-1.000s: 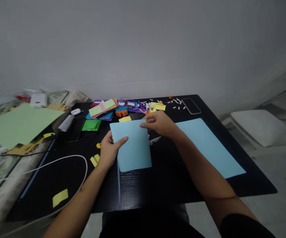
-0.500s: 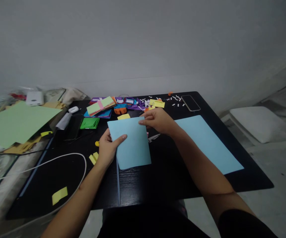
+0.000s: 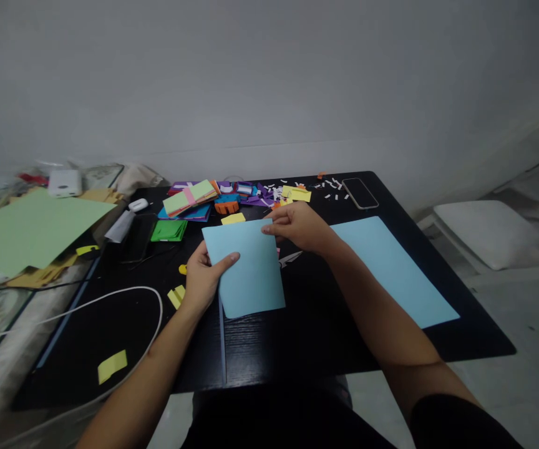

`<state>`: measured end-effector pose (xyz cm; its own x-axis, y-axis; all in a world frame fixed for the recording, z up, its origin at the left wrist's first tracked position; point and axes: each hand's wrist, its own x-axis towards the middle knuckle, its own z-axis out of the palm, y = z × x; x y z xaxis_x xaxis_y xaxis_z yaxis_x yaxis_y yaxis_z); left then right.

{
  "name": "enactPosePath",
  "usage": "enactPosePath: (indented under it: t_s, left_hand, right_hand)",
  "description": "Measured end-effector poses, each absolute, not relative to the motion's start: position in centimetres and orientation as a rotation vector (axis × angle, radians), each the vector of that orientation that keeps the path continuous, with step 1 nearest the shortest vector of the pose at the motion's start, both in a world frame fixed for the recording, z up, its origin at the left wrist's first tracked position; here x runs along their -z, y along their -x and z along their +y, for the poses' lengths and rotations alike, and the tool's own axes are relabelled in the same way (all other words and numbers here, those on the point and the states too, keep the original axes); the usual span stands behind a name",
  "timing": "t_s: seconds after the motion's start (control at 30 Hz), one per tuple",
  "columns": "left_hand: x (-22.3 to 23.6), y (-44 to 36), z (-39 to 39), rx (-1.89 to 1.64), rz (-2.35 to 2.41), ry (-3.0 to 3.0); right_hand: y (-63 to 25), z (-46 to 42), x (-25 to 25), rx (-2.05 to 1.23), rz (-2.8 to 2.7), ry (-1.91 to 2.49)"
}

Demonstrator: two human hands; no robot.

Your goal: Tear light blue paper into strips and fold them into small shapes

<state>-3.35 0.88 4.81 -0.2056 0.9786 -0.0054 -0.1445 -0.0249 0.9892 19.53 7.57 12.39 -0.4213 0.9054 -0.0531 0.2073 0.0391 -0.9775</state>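
Head—L grip [image 3: 203, 274], R grip [image 3: 299, 227] hold blue ppr [image 3: 253, 277].

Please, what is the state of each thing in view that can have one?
Held blue paper, gripped by left hand and right hand
Large blue sheet, lying flat
Phone, screen dark
White cable, looped
Scissors, partly hidden; open or shut unclear
White scraps, scattered
Green papers, piled

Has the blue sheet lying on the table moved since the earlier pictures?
No, the blue sheet has not shifted relative to the right edge of the table.
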Motion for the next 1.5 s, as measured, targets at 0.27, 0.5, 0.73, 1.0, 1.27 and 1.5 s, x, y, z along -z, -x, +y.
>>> enactPosePath:
  t_s: [0.27, 0.5, 0.73, 1.0, 1.27, 1.5]
  left_hand:
    - [-4.7, 4.4, 1.4, -1.379, 1.141, -0.898]
    - [-5.2, 5.0, 2.0, -1.58, 1.176, -0.96]
    - [-4.0, 5.9, 2.6, -1.582, 1.349, -1.078]
    - [-4.1, 5.5, 2.4, -1.602, 1.363, -1.103]
    - [-3.8, 5.2, 2.3, -1.441, 1.261, -1.088]
    - [-4.2, 5.0, 2.5, -1.441, 1.285, -1.013]
  right_hand:
    - [-19.5, 7.5, -12.4, -1.47, -1.69, 1.161]
    - [-19.6, 7.7, -12.1, -1.543, -1.638, 1.162]
    - [-19.9, 8.8, -11.1, -1.58, -1.595, 1.184]
    - [-19.7, 9.1, -10.7, -1.604, -1.586, 1.196]
    - [-19.9, 9.0, -11.3, -1.535, -1.517, 1.266]
    - [-19.5, 8.8, -11.5, -1.595, -1.474, 1.244]
